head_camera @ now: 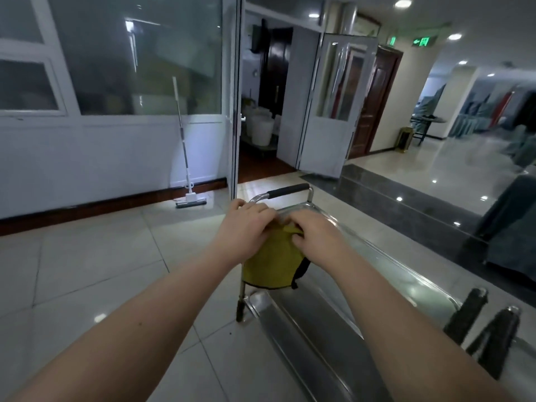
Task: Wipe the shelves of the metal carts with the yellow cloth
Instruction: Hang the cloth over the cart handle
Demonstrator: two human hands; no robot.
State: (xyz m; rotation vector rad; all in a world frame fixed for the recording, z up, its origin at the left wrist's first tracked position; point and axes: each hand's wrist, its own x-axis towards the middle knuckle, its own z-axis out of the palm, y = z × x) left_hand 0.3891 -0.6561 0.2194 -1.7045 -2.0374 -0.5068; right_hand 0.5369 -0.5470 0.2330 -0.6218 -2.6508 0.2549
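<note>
A yellow cloth (268,262) with a dark edge hangs in the air over the top shelf of a metal cart (385,265). My left hand (245,227) and my right hand (314,233) both grip the cloth's upper edge, held close together above the shelf's left side. The cart's steel shelf runs from the lower right towards a black-gripped handle (288,190) at its far end. The cloth hides part of the shelf's left rim.
Two black handle grips (481,329) stand at the cart's near right end. A mop (185,158) leans on the white wall to the left. An open glass door (232,97) and a dark step (406,210) lie ahead. Tiled floor spreads to the left.
</note>
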